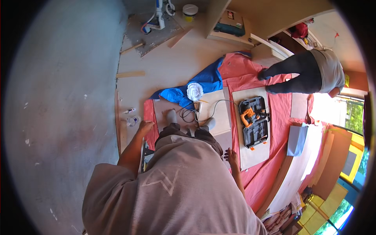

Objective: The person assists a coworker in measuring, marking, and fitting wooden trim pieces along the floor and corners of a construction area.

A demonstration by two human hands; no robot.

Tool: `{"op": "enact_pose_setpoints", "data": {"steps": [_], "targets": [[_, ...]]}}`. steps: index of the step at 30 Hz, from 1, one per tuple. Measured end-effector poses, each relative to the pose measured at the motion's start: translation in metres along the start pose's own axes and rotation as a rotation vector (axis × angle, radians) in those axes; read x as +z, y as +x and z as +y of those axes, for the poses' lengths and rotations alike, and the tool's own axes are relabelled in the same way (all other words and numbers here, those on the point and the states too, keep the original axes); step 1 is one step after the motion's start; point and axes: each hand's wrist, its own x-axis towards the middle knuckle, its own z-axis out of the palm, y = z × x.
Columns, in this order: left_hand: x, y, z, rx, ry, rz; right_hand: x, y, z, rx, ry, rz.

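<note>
My left hand (146, 126) hangs at my left side near a clear plastic bottle (133, 121), with its fingers curled in and nothing visible in them. On the other side, my right hand (231, 156) hangs with its fingers apart, holding nothing. Near it, an open black tool case (255, 135) lies on a pale board (250, 158). An orange power tool (247, 117) rests in the case. Its dark cable (219, 101) runs left toward my feet and loops there. Just beyond my feet sits a crumpled white bundle (194, 91) on a blue sheet (172, 96).
A red sheet (280, 113) covers much of the floor to the right. Another person (309, 72) bends over at the far right. Long boards (297, 168) stand along the right side. White pipes (158, 21) and a bucket (190, 12) are at the back; a bare wall (66, 117) rises at left.
</note>
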Motion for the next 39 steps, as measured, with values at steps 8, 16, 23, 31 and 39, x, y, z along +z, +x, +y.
{"op": "enact_pose_setpoints", "data": {"steps": [8,16,23,31,39], "targets": [[0.012,-0.01,0.008,-0.09,-0.054,0.014,-0.012,-0.009,-0.001,-0.05,-0.017,0.01],[0.008,-0.005,0.01,-0.023,-0.024,0.043,-0.003,-0.009,0.006,-0.014,-0.015,-0.024],[0.008,0.005,0.003,-0.007,0.076,0.04,-0.003,-0.004,0.005,-0.049,-0.005,-0.01],[0.008,0.003,0.006,0.0,0.053,0.015,-0.004,-0.003,0.007,-0.053,-0.015,-0.013],[0.002,-0.002,0.01,-0.015,-0.05,0.076,-0.004,-0.003,-0.002,-0.042,-0.002,-0.018]]}}
